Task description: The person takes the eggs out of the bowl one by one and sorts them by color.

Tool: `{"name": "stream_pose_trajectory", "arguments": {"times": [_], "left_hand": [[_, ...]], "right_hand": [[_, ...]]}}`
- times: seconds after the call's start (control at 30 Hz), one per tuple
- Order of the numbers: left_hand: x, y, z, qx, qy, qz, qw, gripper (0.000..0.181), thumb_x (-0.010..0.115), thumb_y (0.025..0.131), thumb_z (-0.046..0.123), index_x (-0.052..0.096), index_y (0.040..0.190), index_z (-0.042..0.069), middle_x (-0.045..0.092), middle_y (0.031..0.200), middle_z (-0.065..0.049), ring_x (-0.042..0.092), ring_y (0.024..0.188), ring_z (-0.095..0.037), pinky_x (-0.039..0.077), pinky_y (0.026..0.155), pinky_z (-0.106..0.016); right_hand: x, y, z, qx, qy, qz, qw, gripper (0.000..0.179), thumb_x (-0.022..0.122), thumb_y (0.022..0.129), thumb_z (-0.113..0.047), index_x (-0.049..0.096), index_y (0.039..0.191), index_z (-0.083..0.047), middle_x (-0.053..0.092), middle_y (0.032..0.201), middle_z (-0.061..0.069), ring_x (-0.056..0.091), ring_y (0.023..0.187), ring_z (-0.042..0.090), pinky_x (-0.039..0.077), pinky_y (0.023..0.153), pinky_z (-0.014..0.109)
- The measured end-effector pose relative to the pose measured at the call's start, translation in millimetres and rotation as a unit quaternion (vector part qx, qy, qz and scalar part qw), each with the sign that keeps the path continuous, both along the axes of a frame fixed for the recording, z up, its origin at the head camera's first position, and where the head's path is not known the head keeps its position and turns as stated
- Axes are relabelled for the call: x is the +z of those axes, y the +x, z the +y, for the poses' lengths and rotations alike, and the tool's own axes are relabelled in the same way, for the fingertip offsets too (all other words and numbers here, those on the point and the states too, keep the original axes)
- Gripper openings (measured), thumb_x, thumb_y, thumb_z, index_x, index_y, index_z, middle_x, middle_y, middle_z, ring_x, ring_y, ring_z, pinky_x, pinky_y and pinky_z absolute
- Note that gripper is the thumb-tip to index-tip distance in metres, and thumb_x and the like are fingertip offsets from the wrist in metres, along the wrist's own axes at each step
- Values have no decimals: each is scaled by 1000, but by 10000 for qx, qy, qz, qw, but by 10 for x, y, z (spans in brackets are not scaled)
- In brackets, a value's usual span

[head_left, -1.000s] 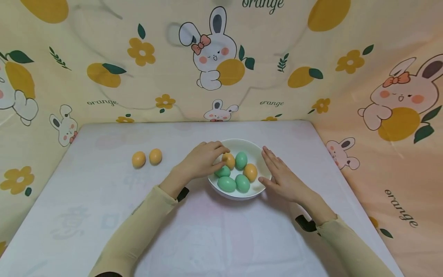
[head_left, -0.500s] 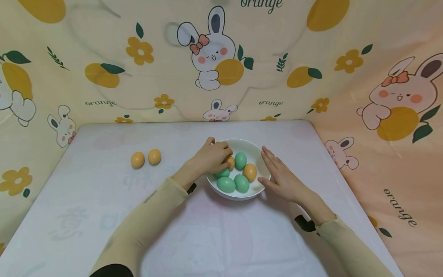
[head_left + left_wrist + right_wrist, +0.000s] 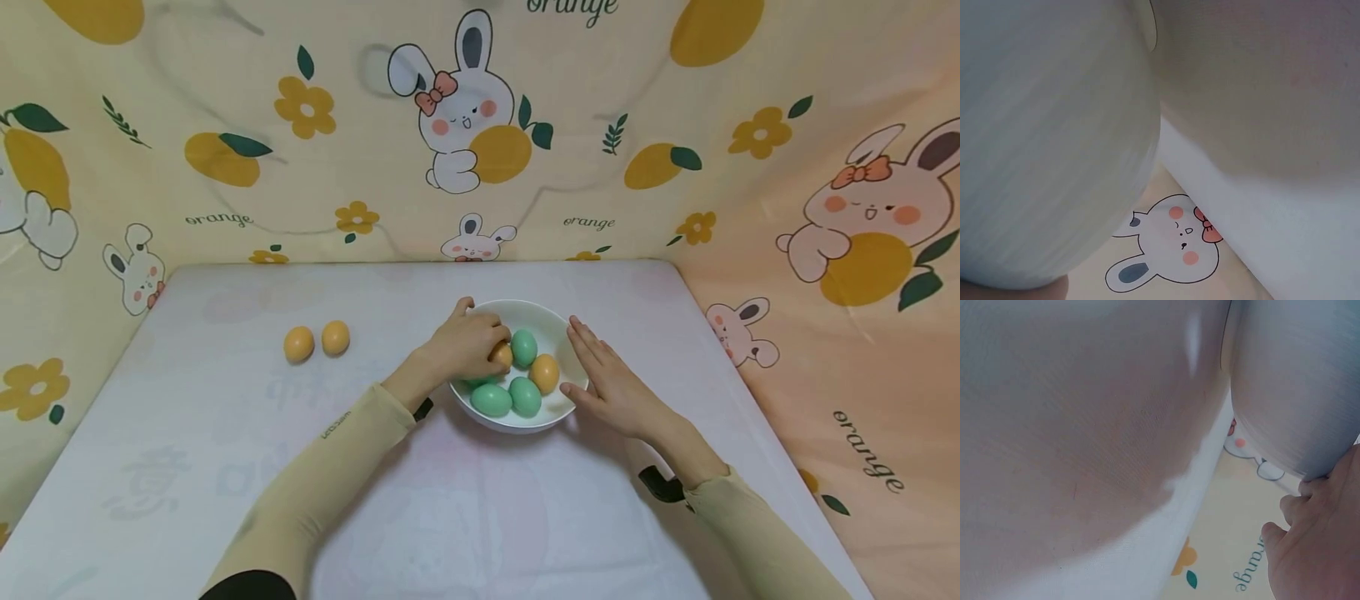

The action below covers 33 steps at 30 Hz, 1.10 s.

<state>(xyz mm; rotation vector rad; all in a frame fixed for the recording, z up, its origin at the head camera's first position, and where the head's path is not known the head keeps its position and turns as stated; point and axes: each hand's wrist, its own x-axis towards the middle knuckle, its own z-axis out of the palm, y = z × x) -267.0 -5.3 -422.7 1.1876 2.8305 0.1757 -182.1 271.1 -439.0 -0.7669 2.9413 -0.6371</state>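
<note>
A white bowl (image 3: 553,330) holds several green eggs (image 3: 492,400) and two orange eggs. My left hand (image 3: 468,343) reaches over its left rim, with the fingers curled round one orange egg (image 3: 501,357) and partly covering a green one beneath. Another orange egg (image 3: 545,373) lies towards the bowl's right side. Against the right rim rests my right hand (image 3: 615,383), fingers straight and thumb spread. The bowl's outer wall (image 3: 1054,137) fills much of the left wrist view. In the right wrist view, the right hand (image 3: 1319,537) touches the bowl (image 3: 1291,381).
Two more orange eggs (image 3: 298,344) lie on the white tabletop (image 3: 480,517), left of the bowl. A cloth (image 3: 315,183) printed with rabbits and oranges hangs behind the table and along both sides.
My left hand has moved slightly right and further over the bowl, and its fingers have closed round the orange egg. The right hand stays at the rim.
</note>
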Motion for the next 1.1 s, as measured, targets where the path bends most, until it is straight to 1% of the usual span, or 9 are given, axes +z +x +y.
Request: {"name": "stream_pose_trajectory", "arguments": {"times": [0.13,0.43,0.7,0.83,0.9,1.1], "left_hand": [[-5,-8,-4,-56,67,-12,10000,43,76,92,45,71,125,18,68,120,0,62,115,-18,19,122,-55],[9,-13,-19,-95,176,-125,9997,42,76,91,39,71,126,16,67,119,0,61,112,-17,16,123,-56],[49,8,-53,-87,423,-223,9988,47,76,90,38,69,131,15,66,122,1,60,113,-15,17,122,-54],[97,21,-79,-149,649,-162,9976,48,74,91,37,68,132,14,66,127,-1,60,116,-16,24,119,-51],[119,23,-94,-177,785,-107,9967,47,74,91,37,68,131,13,66,129,-2,60,117,-16,30,115,-49],[192,38,-160,-185,1232,-70,9922,46,77,90,34,69,130,13,66,129,-2,63,114,-19,47,105,-42]], "right_hand": [[11,4,0,-6,-8,-19,10000,87,57,105,-40,7,167,-5,1,175,10,6,159,37,13,125,62],[13,2,-1,-22,4,-35,10000,88,58,105,-41,6,167,-5,0,175,10,6,159,38,13,125,63],[16,19,-4,-42,8,-59,10000,87,57,106,-41,7,166,-4,-1,175,10,6,159,38,13,125,63],[20,23,-4,-46,1,-77,10000,87,57,106,-41,7,166,-4,-1,175,10,6,159,38,12,125,62],[24,23,-5,-38,-19,-72,10000,87,57,106,-41,8,166,-4,0,175,10,6,159,38,12,125,62],[25,22,-3,-19,-21,-43,10000,87,58,105,-40,8,166,-4,0,175,10,7,159,40,14,124,64]]}}
